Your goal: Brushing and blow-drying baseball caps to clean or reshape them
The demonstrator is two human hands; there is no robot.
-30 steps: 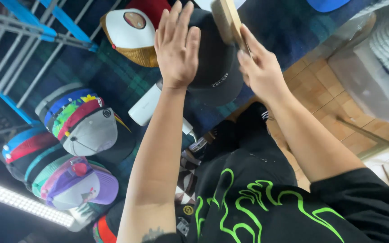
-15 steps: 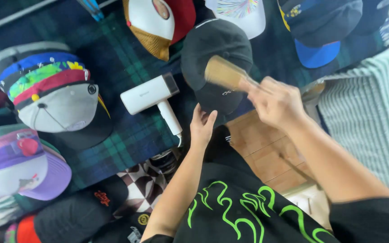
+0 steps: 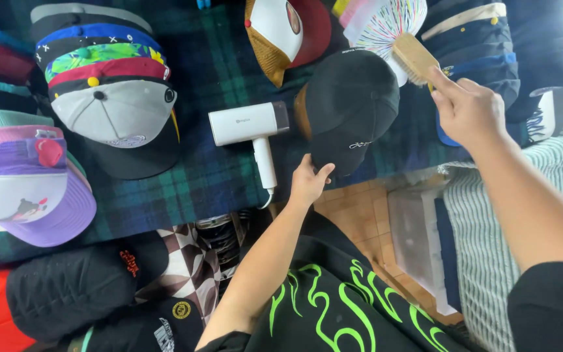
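We see the black cap (image 3: 350, 107) lying on the plaid cloth (image 3: 216, 176), our left hand (image 3: 309, 182) pinching its stiff brim; the crown looks soft and light. Our right hand (image 3: 467, 111) clenches a wooden brush (image 3: 414, 58) just above it

Bare forearms, no watch or rings visible. Left hand (image 3: 309, 182) and right hand (image 3: 469, 111) uncovered. Black shirt (image 3: 333, 306) with neon green flame-like lines; black short sleeve (image 3: 552, 306) on right arm.
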